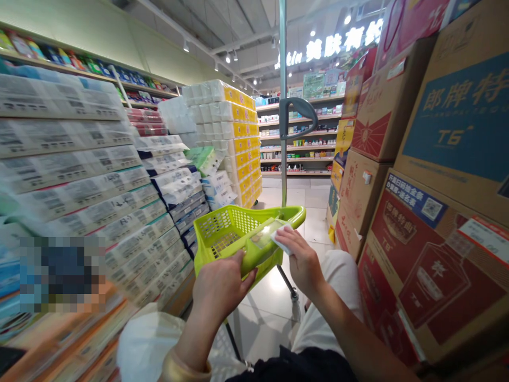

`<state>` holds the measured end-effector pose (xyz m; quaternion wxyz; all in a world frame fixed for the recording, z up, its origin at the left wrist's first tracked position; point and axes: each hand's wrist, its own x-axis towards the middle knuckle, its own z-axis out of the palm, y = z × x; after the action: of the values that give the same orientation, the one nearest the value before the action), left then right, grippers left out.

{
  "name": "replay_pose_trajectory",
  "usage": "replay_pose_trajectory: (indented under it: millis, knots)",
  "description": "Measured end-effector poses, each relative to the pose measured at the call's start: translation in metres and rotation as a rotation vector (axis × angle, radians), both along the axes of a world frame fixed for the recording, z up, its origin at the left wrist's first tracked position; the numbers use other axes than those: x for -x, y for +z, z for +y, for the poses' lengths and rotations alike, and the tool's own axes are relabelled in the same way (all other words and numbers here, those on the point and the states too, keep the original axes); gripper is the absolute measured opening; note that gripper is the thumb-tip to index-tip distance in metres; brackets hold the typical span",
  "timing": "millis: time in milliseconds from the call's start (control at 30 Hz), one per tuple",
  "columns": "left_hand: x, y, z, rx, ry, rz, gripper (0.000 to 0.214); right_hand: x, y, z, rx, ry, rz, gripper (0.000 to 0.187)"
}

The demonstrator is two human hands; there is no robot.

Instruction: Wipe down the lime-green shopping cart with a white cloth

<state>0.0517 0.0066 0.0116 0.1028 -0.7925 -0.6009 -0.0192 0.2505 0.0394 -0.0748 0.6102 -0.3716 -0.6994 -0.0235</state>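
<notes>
Clasping basket (296, 213), left hand (220, 286), white cloth (279, 241) in right hand (304, 262)

Tissue packs (79, 175) stacked left; red cardboard cartons (417, 254) right; yellow-wrapped roll tower (238, 138) ahead; shelves (302, 143) behind.

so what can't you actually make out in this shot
All in the head view:
- Goods on the lower-left shelf: covered by a pixelated patch.
- Print on the tissue packs: blurred.
- The white cloth: mostly under the right hand.
- Fingertips of the left hand on the green basket: hidden behind the hand's back.
- The cartons: cut off by the right edge.
</notes>
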Motion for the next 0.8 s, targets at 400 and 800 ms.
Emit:
replay_pose_trajectory:
  millis: [400,800]
  knots:
    - [0.005,-0.001,-0.001,0.007,0.012,-0.004,0.042,0.008,-0.006,-0.012,-0.035,0.084,-0.037,0.046]
    - [0.005,-0.004,0.000,-0.006,0.016,0.007,0.042,0.002,-0.013,-0.005,-0.040,0.042,0.017,0.047]
